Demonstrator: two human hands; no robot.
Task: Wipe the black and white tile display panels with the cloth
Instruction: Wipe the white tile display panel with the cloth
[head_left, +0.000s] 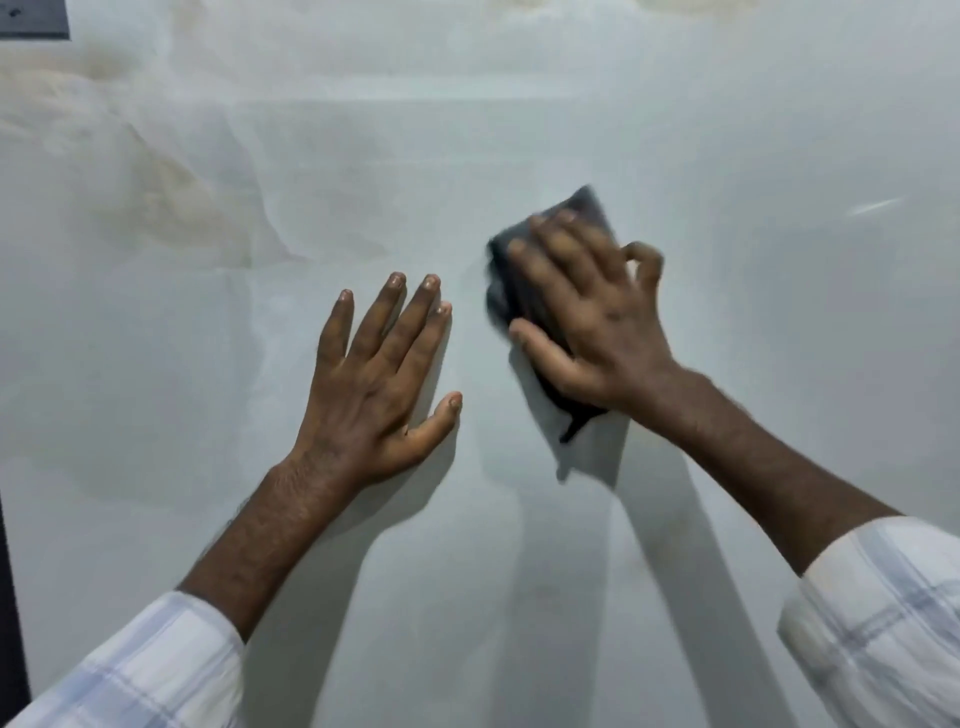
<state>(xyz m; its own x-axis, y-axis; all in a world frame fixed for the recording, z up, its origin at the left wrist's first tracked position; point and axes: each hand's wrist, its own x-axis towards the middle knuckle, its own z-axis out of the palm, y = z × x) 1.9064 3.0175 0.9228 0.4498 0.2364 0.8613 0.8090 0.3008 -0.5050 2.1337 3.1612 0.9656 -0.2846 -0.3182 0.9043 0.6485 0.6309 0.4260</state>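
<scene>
A white marbled tile panel (208, 338) with faint beige veins fills nearly the whole view. My right hand (597, 322) presses a dark folded cloth (506, 291) flat against the panel right of centre; the cloth is blurred, and most of it is hidden under my palm and fingers. My left hand (379, 379) lies flat on the panel just left of the cloth, fingers spread, holding nothing. A narrow gap of bare tile separates the two hands.
A dark frame edge (10, 597) runs down the lower left border of the panel. A dark rectangle (34, 18) sits in the top left corner. Both forearms wear light checked sleeves (878, 623).
</scene>
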